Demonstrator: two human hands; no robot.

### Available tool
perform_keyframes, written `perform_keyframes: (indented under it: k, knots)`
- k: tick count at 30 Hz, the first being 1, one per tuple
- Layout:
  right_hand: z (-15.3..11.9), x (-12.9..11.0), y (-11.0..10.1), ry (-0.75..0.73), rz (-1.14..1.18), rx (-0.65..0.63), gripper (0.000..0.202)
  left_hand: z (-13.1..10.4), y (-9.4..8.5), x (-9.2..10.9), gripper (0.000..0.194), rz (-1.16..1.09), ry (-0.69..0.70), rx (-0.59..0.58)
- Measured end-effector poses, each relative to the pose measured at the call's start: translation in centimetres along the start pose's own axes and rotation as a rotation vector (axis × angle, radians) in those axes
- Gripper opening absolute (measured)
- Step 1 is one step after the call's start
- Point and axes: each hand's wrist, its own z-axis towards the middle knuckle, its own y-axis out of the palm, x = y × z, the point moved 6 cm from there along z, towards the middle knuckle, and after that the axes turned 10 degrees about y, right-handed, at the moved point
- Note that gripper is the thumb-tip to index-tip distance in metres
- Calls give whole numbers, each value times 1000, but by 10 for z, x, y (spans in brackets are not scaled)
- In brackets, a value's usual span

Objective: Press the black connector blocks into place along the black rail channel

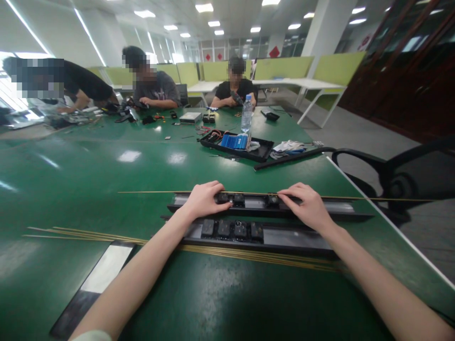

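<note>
My left hand point(202, 201) is at the far black channel point(341, 217), its thumb and fingers on either side of a black square block point(222, 198). My right hand point(307, 203) is closed, with its fingertips on a thin brass-coloured rod point(152, 192) beside another black block point(273, 201). This rod runs along the channel's far edge and sticks out past both ends. Nearer to me lies a second black channel point(295, 237) with several black blocks point(241, 230) in a row. A bundle of similar rods point(245, 255) rests along its near side.
A black and white flat panel point(106, 267) lies under my left forearm. Beyond the channels are a black tray point(263, 150) of parts, a water bottle point(246, 113), gloves point(289, 148) and a black strip point(284, 161). Three people sit or lean at the table's far side. A chair point(408, 166) stands right.
</note>
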Motion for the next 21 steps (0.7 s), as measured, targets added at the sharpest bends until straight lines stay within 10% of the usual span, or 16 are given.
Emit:
perform_keyframes:
  k: [21]
  knots:
    - [0, -1, 0, -60, -18, 36, 22, -2, 1, 0, 42, 40, 4, 13]
